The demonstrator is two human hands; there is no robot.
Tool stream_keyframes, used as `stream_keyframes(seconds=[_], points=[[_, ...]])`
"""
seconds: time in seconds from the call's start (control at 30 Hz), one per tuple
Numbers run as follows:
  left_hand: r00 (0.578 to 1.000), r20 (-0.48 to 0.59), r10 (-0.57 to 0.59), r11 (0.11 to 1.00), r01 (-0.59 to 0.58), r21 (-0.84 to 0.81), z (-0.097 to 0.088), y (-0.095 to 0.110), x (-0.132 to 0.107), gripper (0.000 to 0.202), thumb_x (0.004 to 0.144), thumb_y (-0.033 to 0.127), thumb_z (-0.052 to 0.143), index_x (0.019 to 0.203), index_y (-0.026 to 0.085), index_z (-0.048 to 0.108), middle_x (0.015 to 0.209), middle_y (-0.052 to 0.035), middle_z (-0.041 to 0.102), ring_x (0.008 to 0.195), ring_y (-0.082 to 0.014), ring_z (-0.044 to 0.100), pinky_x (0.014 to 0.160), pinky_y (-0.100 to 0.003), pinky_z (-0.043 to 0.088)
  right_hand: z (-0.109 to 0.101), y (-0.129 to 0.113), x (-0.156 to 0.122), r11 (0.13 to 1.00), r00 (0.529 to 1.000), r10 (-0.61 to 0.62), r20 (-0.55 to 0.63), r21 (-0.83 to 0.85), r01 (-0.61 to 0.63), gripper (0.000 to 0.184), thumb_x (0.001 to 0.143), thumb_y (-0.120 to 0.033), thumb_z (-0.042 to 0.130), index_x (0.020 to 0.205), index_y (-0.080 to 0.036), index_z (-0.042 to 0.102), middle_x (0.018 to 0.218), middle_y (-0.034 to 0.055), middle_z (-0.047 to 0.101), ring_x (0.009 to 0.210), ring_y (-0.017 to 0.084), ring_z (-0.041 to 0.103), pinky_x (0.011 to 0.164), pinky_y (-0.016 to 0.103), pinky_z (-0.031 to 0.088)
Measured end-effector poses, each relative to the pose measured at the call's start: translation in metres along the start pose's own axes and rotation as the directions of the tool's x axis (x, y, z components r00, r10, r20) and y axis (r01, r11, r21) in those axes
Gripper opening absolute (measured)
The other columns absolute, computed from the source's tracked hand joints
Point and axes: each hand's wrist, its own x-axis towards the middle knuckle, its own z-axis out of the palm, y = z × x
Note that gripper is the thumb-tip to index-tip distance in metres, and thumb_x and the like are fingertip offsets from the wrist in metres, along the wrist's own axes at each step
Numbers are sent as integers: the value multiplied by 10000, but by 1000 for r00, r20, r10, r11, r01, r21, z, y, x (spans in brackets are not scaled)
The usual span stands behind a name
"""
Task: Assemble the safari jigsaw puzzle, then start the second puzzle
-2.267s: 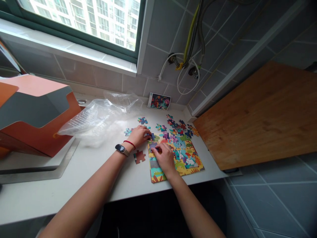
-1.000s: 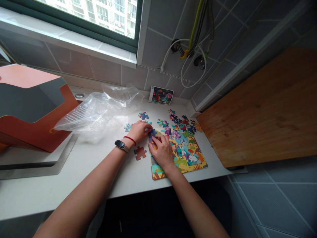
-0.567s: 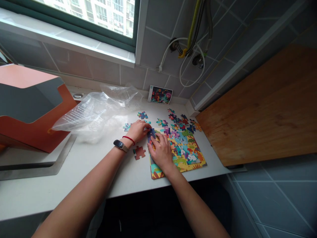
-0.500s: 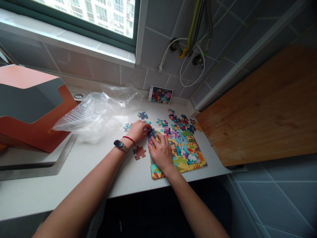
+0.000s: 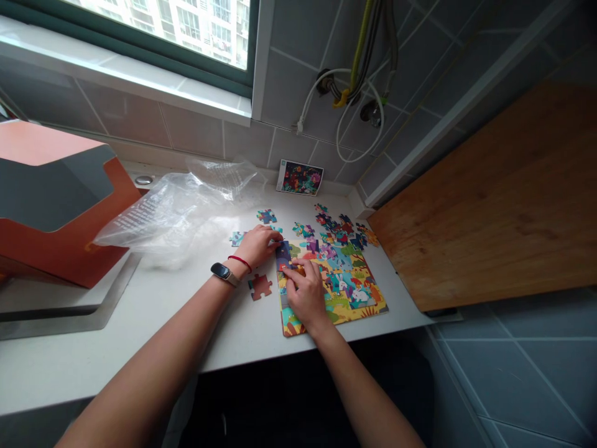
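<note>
My left hand point(image 5: 259, 246) rests at the upper left corner of a colourful picture board point(image 5: 291, 320), its thumb and fingertips pinched together at the edge of a dark blue puzzle piece point(image 5: 282, 254). Over the board's left part is my right hand point(image 5: 306, 292), index finger stretched out to touch the pieces below the dark blue one and the other fingers loosely bent. A rabbit scene of joined pieces point(image 5: 357, 289) covers the board's right side. Beside the board's left edge lies a loose reddish-brown puzzle piece point(image 5: 260, 287).
Several loose pieces point(image 5: 338, 225) lie behind the board, and others sit near my left hand. A picture card point(image 5: 301, 178) leans on the wall. Crumpled clear plastic point(image 5: 186, 205) and an orange box point(image 5: 56, 249) are on the left. A wooden panel point(image 5: 489, 218) bounds the right side.
My right hand has drawn back slightly, its fingers going from spread flat to a pointing index finger. My left hand stays at the corner. The view has shifted slightly.
</note>
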Motion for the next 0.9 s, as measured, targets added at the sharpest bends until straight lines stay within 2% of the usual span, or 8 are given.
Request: stream_keyframes(seconds=[0.17, 0.57, 0.9], points=[[1000, -16, -8, 1000, 8, -26, 0, 0, 0, 192, 931, 258, 645, 1049, 237, 796, 1060, -74, 770, 1068, -279, 673, 974, -384, 537, -1, -2, 0, 998, 997, 50, 52, -27, -49, 390, 867, -35, 572, 1066, -247, 833, 1120, 90, 684, 1095, 265, 584, 1007, 423, 521], [999, -21, -32, 999, 31, -27, -2, 2, -1, 230, 931, 230, 588, 1042, 234, 789, 1072, -80, 771, 1045, -260, 689, 962, -363, 544, 0, -2, 0, 994, 993, 106, 54, -31, -105, 373, 889, -56, 573, 1062, -256, 836, 1074, 85, 693, 1065, 262, 590, 990, 417, 518], [999, -13, -42, 999, 42, -4, -3, 4, -2, 205, 940, 233, 617, 1049, 245, 791, 1079, -68, 777, 1056, -267, 691, 950, -355, 533, -2, 3, 1, 989, 991, 124, -54, 93, -119, 334, 912, -64, 546, 1006, -232, 818, 1082, 90, 689, 1073, 237, 636, 987, 377, 541]])
